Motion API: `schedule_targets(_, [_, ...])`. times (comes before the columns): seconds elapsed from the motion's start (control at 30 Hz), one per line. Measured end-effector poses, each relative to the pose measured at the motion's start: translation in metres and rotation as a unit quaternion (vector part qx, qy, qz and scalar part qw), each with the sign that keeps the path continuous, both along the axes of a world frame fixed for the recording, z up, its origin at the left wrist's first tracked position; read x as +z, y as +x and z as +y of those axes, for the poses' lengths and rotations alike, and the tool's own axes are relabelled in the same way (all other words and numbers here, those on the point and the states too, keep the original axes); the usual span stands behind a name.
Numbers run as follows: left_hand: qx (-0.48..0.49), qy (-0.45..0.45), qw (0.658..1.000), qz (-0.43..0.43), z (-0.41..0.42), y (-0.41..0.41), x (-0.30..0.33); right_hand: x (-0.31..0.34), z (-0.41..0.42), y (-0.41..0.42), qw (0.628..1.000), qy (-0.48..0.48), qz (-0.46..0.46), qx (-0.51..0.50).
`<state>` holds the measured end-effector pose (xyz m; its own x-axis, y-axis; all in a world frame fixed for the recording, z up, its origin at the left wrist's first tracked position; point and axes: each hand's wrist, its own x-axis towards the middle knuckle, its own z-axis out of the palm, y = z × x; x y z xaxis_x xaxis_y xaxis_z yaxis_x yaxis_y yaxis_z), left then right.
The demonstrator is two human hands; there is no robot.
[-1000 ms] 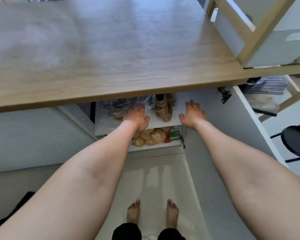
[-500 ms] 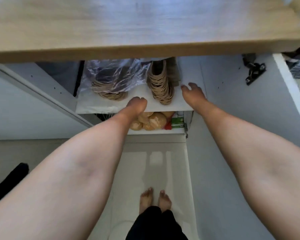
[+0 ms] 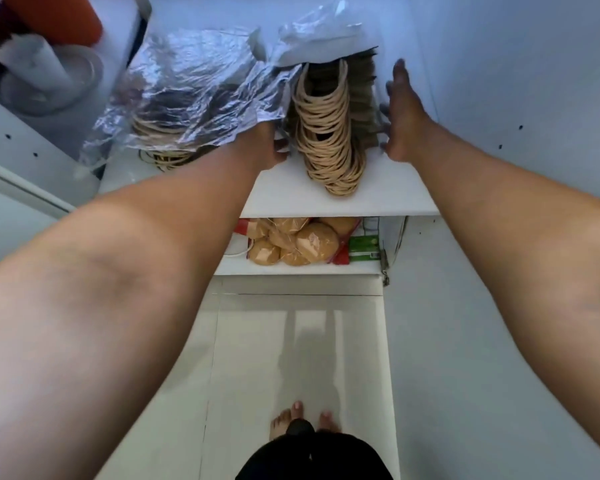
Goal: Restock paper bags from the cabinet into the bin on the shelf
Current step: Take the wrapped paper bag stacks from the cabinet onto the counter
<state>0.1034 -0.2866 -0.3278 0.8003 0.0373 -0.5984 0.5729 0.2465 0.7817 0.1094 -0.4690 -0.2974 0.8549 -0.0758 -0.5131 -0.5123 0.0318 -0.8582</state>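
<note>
Landmark: upper cabinet shelf (image 3: 378, 188), white, inside the open cabinet. On it, toward its right half, a stack of brown paper bags (image 3: 329, 133) stands on edge, twisted tan handles fanned toward the shelf's front edge. Torn clear plastic wrap (image 3: 319, 32) sits over the back of that stack.

Left hand (image 3: 265, 147) is at the left side of the stack, above the shelf's middle, partly tucked under a second crinkled plastic wrap (image 3: 187, 95); thumb tip near the handles. Fingers hidden by wrap, cannot tell whether they are spread or curled, or whether they hold the bags.

Right hand (image 3: 400, 112) is at the right side of the stack, fingers straight and spread wide, palm facing the bags, flat against or just beside the stack's edge; contact unclear.

Under the crinkled wrap, on the shelf's left part, a second bundle of bags (image 3: 160, 150), handles showing at its front.

Below the shelf, on a lower shelf (image 3: 291, 270): a bag of buns (image 3: 298, 240) and a green box (image 3: 364, 247) at its right. Left of the upper shelf, a separate compartment holds white plates (image 3: 52, 84) and an orange object (image 3: 52, 15). Bare feet (image 3: 302, 420) on the floor below.
</note>
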Motion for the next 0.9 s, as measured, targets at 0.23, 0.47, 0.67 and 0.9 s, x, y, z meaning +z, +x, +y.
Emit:
schedule_targets(0.23, [0.003, 0.034, 0.999, 0.011, -0.011, -0.024, 0.009, 0.002, -0.008, -0.028, 0.999, 0.023, 0.020, -0.022])
schedule_targets(0.47, [-0.049, -0.045, 0.991, 0.116, -0.016, -0.097, 0.025, 0.008, -0.029, -0.088, 0.993, 0.010, 0.110, -0.034])
schedule_targets(0.67, [-0.086, -0.054, 0.981, 0.168, -0.014, -0.157, 0.050, 0.041, -0.023, -0.160, 0.976, 0.047, 0.208, 0.035])
schedule_targets(0.9, [-0.040, -0.076, 0.973, 0.214, 0.008, -0.244, 0.079, 0.089, -0.005, -0.239, 0.970, 0.002, 0.234, 0.064])
